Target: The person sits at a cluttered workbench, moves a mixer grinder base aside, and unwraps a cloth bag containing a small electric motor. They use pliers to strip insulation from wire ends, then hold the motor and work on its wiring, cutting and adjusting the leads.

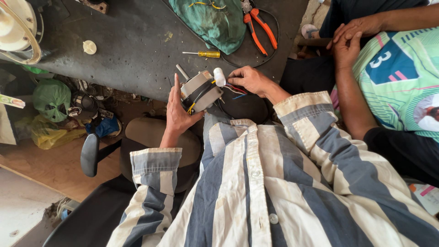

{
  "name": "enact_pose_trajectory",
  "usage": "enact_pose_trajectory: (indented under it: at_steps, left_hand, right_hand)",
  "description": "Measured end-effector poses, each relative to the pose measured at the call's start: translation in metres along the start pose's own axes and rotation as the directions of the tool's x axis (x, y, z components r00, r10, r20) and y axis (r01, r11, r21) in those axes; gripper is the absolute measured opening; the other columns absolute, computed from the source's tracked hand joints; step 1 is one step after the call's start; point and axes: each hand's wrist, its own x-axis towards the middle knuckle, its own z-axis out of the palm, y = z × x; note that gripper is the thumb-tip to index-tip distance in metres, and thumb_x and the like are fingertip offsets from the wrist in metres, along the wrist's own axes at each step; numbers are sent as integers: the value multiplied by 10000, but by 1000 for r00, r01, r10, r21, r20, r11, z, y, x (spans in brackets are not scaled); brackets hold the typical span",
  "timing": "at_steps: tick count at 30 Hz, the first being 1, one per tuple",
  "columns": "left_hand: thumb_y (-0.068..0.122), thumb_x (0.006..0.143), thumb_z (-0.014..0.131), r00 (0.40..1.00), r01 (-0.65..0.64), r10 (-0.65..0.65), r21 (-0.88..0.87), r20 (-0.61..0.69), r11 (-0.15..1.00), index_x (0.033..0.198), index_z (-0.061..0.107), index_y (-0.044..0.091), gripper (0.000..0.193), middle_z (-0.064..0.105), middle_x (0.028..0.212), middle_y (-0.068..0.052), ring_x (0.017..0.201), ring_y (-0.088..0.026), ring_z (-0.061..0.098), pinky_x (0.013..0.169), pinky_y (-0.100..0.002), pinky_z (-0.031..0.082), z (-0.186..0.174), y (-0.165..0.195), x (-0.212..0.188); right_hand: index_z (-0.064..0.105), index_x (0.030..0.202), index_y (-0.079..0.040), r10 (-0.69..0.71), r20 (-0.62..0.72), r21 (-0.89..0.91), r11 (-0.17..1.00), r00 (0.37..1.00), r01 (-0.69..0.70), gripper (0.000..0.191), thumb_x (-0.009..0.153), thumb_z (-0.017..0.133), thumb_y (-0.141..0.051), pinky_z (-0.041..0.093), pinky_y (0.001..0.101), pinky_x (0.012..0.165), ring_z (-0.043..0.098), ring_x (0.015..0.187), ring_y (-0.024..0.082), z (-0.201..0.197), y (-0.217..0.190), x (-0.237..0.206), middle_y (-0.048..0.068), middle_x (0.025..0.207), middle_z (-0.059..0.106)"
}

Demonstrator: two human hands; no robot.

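On pitted bench: left hand (176, 110) steadying cylindrical metal motor (199, 91).

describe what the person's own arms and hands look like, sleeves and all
Both arms wear the sleeves of a button-up shirt with broad cream and blue-grey vertical stripes, slightly soiled. The cuffs are folded back above the wrists. The left hand and right hand are bare: no gloves, rings or watch visible.

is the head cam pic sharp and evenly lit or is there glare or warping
Head view: soft even daylight, no harsh glare; the small motor between the left hand and right hand is sharp; wide-lens warping bends the frame edges, stretching the striped shirt; the floor clutter sits dimmer.
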Motion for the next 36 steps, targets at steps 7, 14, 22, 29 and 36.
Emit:
enact_pose_trajectory:
  at_steps: [7,14,22,29,36]
  left_hand:
    - [205,610,914,989,114,-131,-200,-73,973,1675,104,92,1343,634,1374,-195,1251,-334,667,1074,-438,536,-1,20,7]
    - [162,670,941,977,-33,-26,-270,-213,962,1678,89,51,1325,474,1555,-255,1415,-370,539,1173,-462,444,26,36,32]
    - [414,762,847,997,-15,22,82,-78,996,1656,54,22,1257,508,1276,-196,1157,-387,539,1006,-449,464,25,36,28]
    - [592,869,740,999,34,-34,328,-5,944,1662,107,51,1150,556,1141,-172,1014,-373,596,870,-454,497,18,51,59]
    - [492,737,812,977,-156,211,555,-37,817,1593,174,86,1143,497,1410,-268,1280,-462,458,1031,-554,358,25,66,72]
  right_hand:
    - [726,1185,8,-112,121,59,993,986,105,371,822,766,-55,534,227,782,677,875,71,-7,-33,-12,11,982,752]
    - [766,1142,-17,-338,82,-489,806,937,334,321,824,743,-53,569,282,845,724,922,128,-45,-99,-19,63,989,778]
    - [737,1087,-39,-444,-152,-529,791,883,307,221,868,725,-63,575,307,859,752,941,162,-28,-92,-38,68,997,776]
    - [742,1005,-93,-794,-236,-866,433,560,249,174,834,768,-75,526,434,856,664,943,331,-5,-84,-53,92,979,719]
    - [727,1072,-82,-619,-369,-723,660,693,204,166,915,727,-136,544,409,817,699,921,323,1,-57,-49,132,982,714]
